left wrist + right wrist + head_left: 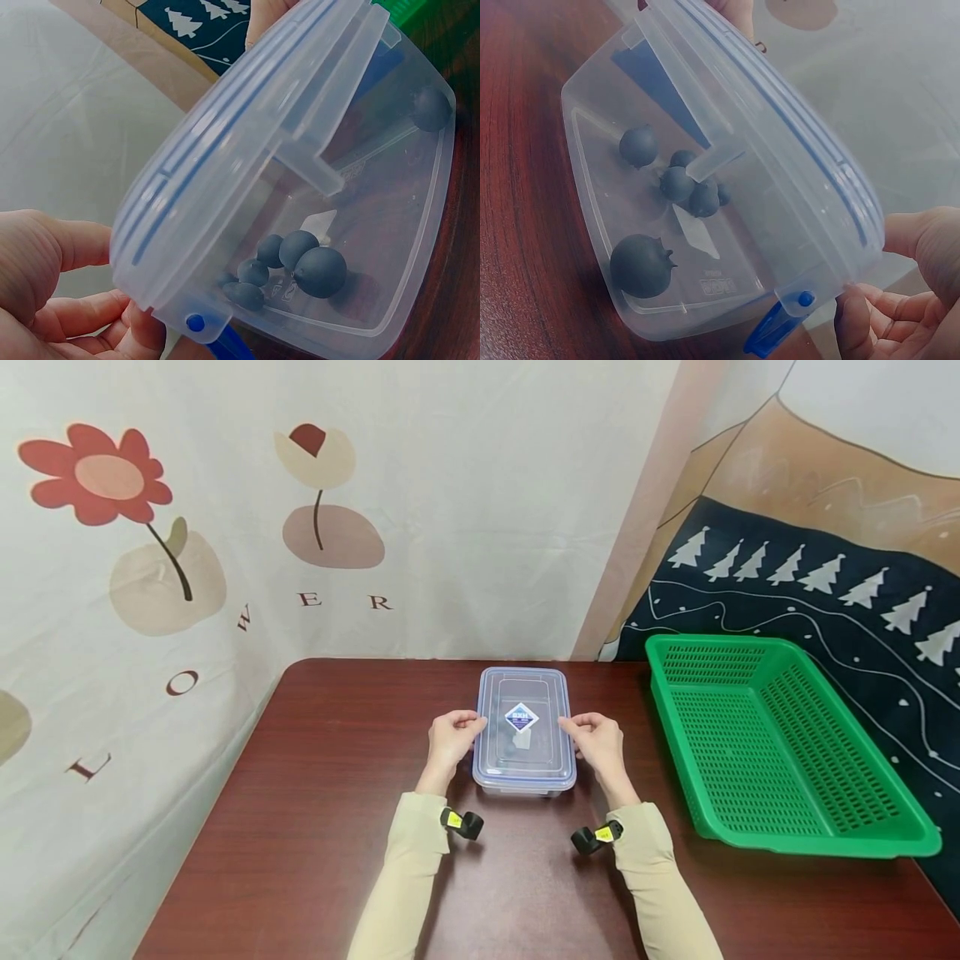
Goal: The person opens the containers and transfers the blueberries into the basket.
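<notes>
A clear plastic food storage box (pixel 523 768) stands on the table, its see-through lid (pixel 522 689) with a blue seal line lying on top. Several dark blueberry-like balls (pixel 320 271) lie on its floor; one larger ball (pixel 641 266) sits apart by a wall. My left hand (pixel 452 739) pinches the lid's left edge, thumb above and curled fingers below the rim. On the opposite edge my right hand (pixel 597 743) pinches the same way. Blue side latches, the left one (pixel 232 345) and the right one (pixel 776 326), angle outward beside the fingers.
A green slotted basket (pixel 780 846) stands to the right on the dark red-brown table (pixel 360 860). Behind the table hangs a pale curtain (pixel 480 527) with flower prints. A black wrist camera (pixel 462 823) sits on the left sleeve, another camera (pixel 596 837) on the right.
</notes>
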Available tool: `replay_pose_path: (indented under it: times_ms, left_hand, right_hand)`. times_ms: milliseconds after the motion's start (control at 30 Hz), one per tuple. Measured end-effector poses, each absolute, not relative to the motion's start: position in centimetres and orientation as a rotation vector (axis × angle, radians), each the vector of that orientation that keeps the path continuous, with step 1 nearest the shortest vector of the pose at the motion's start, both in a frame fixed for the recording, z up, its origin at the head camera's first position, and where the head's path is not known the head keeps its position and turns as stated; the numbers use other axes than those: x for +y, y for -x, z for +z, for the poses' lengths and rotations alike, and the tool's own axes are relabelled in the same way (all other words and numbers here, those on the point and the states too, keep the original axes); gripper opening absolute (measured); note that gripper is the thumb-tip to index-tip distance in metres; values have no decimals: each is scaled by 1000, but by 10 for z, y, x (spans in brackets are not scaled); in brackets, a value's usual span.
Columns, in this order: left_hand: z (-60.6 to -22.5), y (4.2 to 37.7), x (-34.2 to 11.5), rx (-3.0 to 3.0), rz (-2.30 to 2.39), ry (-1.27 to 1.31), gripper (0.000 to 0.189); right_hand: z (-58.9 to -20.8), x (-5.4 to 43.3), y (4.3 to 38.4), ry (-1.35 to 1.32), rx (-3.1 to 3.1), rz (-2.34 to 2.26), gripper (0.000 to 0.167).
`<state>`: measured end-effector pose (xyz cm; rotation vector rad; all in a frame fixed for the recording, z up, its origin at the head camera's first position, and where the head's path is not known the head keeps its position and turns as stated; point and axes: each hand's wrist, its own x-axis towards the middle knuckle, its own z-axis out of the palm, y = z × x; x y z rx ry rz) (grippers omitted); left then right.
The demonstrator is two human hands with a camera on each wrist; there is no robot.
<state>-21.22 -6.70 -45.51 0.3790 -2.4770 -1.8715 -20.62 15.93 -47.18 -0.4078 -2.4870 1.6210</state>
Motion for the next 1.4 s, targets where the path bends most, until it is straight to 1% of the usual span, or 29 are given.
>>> replay_pose_path:
  times_ms: [67,300,600,767,967,1400]
  left_hand:
    - [-455,212,-67,-2475,-1875,-383,26]
    - [-453,213,-67,-2448,-1900,-368,27]
    - [-446,213,-72,-2337,-2037,-342,27]
    - [-442,213,-78,-2235,-2206,-368,27]
    - [-438,210,-89,-2137,-2345,-415,29]
    - [-429,197,-125,-2100,-2370,-425,32]
  right_hand:
    - [-473,160,207,398,-2486,1615,41]
    - [-458,157,201,409,-2485,1631,31]
    - [-442,155,199,414,-2463,1729,31]
    - [-438,154,198,397,-2386,1886,31]
    - [-434,147,197,375,-2240,2116,22]
    - [-429,117,192,277,-2238,2190,19]
